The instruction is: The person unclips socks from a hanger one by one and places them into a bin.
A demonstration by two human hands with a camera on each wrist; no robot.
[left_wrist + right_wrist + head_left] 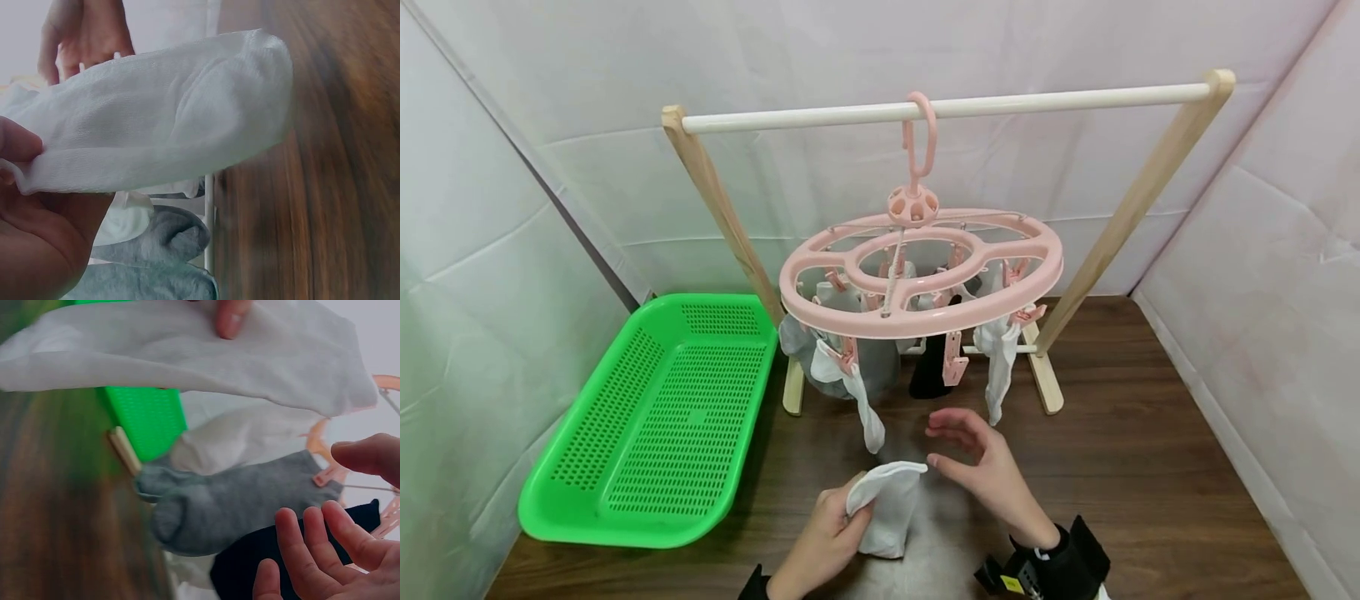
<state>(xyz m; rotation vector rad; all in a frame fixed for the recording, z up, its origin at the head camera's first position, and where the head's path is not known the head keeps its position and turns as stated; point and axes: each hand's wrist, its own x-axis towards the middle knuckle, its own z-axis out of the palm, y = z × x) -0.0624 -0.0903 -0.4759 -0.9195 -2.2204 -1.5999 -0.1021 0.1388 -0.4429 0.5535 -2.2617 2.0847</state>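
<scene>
A white sock [891, 508] is pinched near its cuff between the thumb and fingers of my left hand [829, 533], its toe hanging down over the table. To the right of the cuff, my right hand [981, 467] is raised with fingers loosely bent and apart, holding nothing. Above both hands hangs a pink oval clip hanger [805, 312]. A free pink clip [953, 362] dangles from its front rim. Other clips hold a white sock [865, 408] at front left, another white sock [998, 358] at right, a black sock [931, 371] and grey socks [231, 500].
The hanger hooks over a white rod [1075, 102] between wooden posts [1131, 212]. A green perforated basket [658, 417] stands on the left of the dark wooden table [1150, 467]. White cloth walls [1262, 250] enclose the table at the back and sides.
</scene>
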